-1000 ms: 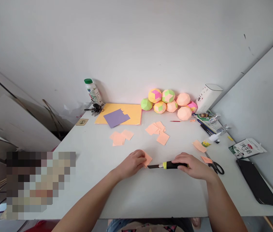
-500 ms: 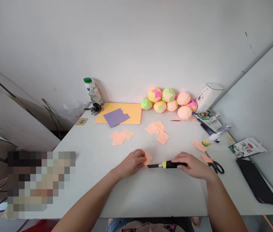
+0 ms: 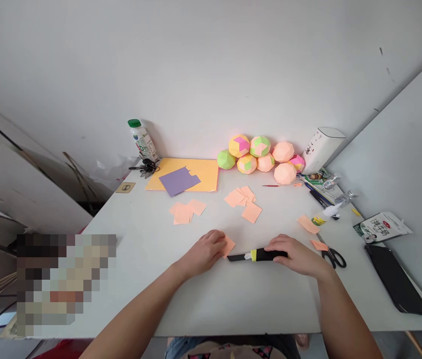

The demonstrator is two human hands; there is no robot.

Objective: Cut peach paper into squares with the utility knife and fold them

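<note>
My left hand [image 3: 206, 253] is closed over a small peach paper square [image 3: 229, 246], and one corner of the paper sticks out past the fingers. In my right hand [image 3: 295, 253] is a black and yellow utility knife [image 3: 265, 255], lying low along the tabletop. Its dark blade [image 3: 236, 258] points left, with the tip close to the lower edge of the paper; whether they touch I cannot tell. Behind the hands lie two loose groups of peach paper pieces, one on the left [image 3: 183, 213] and one on the right [image 3: 246, 197].
Several faceted paper balls [image 3: 260, 147] are piled against the wall. A yellow sheet [image 3: 207, 172] bears a purple paper piece [image 3: 175, 183]. Right of my right hand are scissors [image 3: 334, 258], a glue bottle [image 3: 323, 216] and a black case [image 3: 395, 279]. A bottle [image 3: 143, 142] stands at back left.
</note>
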